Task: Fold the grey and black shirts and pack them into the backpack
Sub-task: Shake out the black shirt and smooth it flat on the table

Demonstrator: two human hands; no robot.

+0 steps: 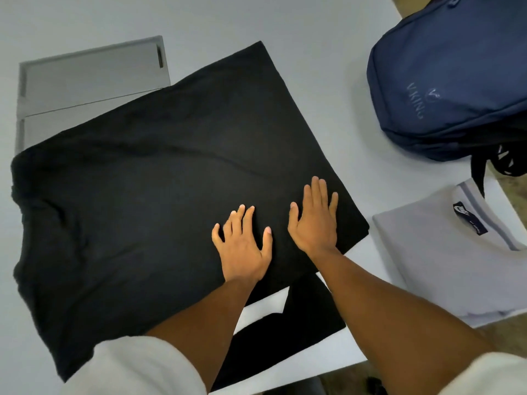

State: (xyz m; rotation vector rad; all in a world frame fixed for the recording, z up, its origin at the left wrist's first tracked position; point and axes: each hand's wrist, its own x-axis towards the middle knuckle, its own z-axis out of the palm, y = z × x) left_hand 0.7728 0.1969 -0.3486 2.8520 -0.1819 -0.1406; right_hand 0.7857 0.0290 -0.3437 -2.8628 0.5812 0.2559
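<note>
- Sleeves [137, 366] of pale cloth sit nearest, both bare forearms reaching forward over the near table edge.
- Black shirt [148, 195] lies spread across the white table [228, 21]; a loose flap, probably a sleeve, trails toward the near edge.
- Left hand [242, 249] and right hand [313, 220] rest flat on the shirt side by side, fingers straight, gripping nothing.
- Smoothing looks like the step in hand: it would go best by sweeping the palms outward to push creases off, then tucking in the trailing flap.
- Grey shirt [445, 266] sits folded just right of the black one, near the table's right edge.
- Backpack [450, 81], navy, lies beyond it at the far right; whether it is unzipped I cannot tell.
- Bare tabletop opens far and left, beside a grey panel [88, 78] partly under the shirt.
</note>
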